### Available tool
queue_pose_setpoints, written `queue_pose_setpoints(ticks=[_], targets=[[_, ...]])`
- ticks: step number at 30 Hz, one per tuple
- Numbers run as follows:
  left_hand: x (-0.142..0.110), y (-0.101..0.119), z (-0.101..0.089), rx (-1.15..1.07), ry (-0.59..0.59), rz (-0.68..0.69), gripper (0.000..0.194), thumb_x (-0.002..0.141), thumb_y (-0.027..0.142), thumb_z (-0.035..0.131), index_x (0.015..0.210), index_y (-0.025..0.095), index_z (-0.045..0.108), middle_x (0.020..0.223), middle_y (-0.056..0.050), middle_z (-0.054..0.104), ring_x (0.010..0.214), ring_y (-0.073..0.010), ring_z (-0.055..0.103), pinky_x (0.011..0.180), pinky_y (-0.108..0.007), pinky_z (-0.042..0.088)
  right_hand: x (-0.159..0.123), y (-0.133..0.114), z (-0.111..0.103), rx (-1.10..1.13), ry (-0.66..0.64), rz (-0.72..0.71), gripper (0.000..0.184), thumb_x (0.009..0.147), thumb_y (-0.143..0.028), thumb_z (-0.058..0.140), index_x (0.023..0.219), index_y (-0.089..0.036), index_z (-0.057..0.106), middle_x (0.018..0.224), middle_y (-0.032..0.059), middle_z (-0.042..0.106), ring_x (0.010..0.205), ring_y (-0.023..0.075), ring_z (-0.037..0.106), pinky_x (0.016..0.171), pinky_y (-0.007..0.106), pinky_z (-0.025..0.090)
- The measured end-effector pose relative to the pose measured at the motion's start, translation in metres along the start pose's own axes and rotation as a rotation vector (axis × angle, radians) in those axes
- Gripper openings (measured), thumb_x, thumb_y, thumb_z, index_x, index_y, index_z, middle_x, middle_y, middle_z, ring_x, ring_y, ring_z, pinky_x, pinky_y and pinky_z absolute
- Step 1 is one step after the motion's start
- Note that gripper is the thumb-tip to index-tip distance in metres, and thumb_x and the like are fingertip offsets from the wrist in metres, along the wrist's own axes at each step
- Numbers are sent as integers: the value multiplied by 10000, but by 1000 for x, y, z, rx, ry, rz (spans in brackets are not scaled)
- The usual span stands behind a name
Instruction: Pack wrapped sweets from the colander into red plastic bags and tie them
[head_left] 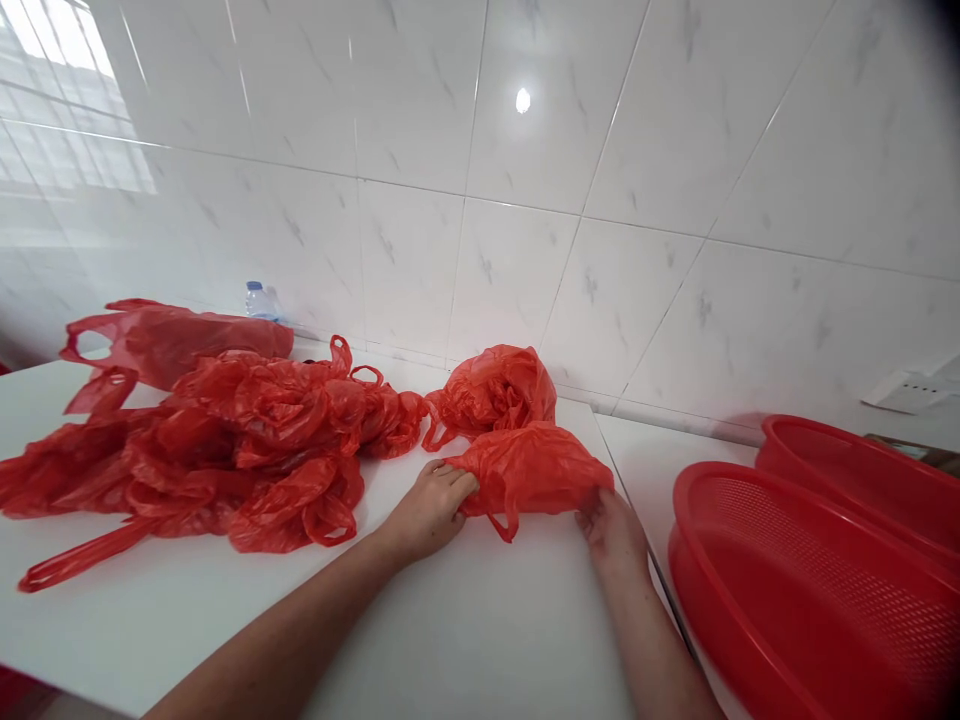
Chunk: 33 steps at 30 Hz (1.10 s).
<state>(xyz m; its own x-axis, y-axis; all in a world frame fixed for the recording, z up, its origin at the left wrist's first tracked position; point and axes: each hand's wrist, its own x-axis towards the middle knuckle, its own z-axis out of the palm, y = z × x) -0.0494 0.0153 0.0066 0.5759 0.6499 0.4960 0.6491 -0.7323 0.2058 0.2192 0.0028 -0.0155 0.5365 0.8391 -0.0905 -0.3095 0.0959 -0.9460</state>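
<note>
A crumpled red plastic bag (536, 468) lies on the white table between my hands, one handle loop hanging toward me. My left hand (435, 508) is closed on its left end, fingers pinching the thin film. At the opposite end, my right hand (611, 525) touches the bag's lower right corner; its fingers are slightly blurred and partly tucked under the film, so their grip is not clear. Just behind sits another bunched red plastic bag (499, 388). To the left spreads a heap of red plastic bags (255, 440), with several handle loops sticking out.
Two red plastic baskets with perforated walls stand at the right, a near basket (810, 590) and a far basket (862, 465). A clear bottle (259, 302) with a blue cap is behind the heap. The tiled wall (525, 250) borders the white table (465, 620). A power strip (904, 390) is at the far right.
</note>
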Motion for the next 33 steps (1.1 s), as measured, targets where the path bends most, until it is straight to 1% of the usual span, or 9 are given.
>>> queue_pose_setpoints(ticks=[4,7,11,15,18,22,27,31,33], targets=[[-2,0,-2,14,43,4,483,637,39,468,1091,202,485,889,-51,625,856,-200,546,906,-391,352,-14,-13,3,-210,154,-162,358,662,-320,608,992,-202,534,932,48,590,773,185,579,608,305,490],[-1,6,-4,18,57,50,412,638,-9,437,979,201,532,833,-35,605,823,-178,536,879,-354,367,-42,-26,16,-581,263,-711,513,712,-295,592,1193,-186,453,1117,117,521,1001,252,517,816,412,463],[-1,20,-10,14,74,175,277,739,2,416,843,206,570,794,-10,583,767,-141,513,864,-325,369,-75,-30,37,-936,-77,-1248,528,740,-236,554,1253,-211,431,1292,124,428,1209,301,380,970,504,337],[-4,22,-21,90,123,175,308,857,57,368,1012,229,572,884,-13,614,848,-143,527,1016,-432,243,-71,-27,38,-1113,-359,-1017,182,788,-237,483,908,-240,621,1162,69,569,1170,299,427,929,483,351],[-6,6,-35,182,151,96,288,860,54,374,904,227,600,888,-13,620,897,-153,530,1047,-488,175,-50,-32,23,-889,-282,-568,161,809,-306,464,772,-206,584,765,36,631,770,203,570,670,326,448],[-9,-27,-54,275,132,45,275,810,23,415,774,215,608,1021,-22,629,1116,-218,470,1046,-499,194,-34,-41,8,-502,-59,-216,211,689,-374,606,763,-178,573,701,-4,605,615,143,516,531,239,411],[-10,-35,-69,278,180,-23,431,770,-18,367,1018,245,601,1240,-39,551,1218,-248,410,1001,-494,293,-37,-41,15,-329,10,-151,233,673,-375,624,784,-174,588,702,-19,598,620,136,510,521,227,401],[-4,0,-74,132,418,4,285,819,124,475,1080,207,555,1229,-82,537,1140,-215,474,965,-411,369,-42,-37,21,-372,81,-221,253,719,-396,586,855,-183,608,792,1,630,706,158,548,582,247,430],[1,22,-70,69,369,111,234,826,158,496,1044,208,565,1201,-77,554,1110,-200,494,944,-376,388,-44,-35,21,-396,90,-257,265,730,-402,573,870,-180,611,829,14,639,737,168,560,608,257,440]])
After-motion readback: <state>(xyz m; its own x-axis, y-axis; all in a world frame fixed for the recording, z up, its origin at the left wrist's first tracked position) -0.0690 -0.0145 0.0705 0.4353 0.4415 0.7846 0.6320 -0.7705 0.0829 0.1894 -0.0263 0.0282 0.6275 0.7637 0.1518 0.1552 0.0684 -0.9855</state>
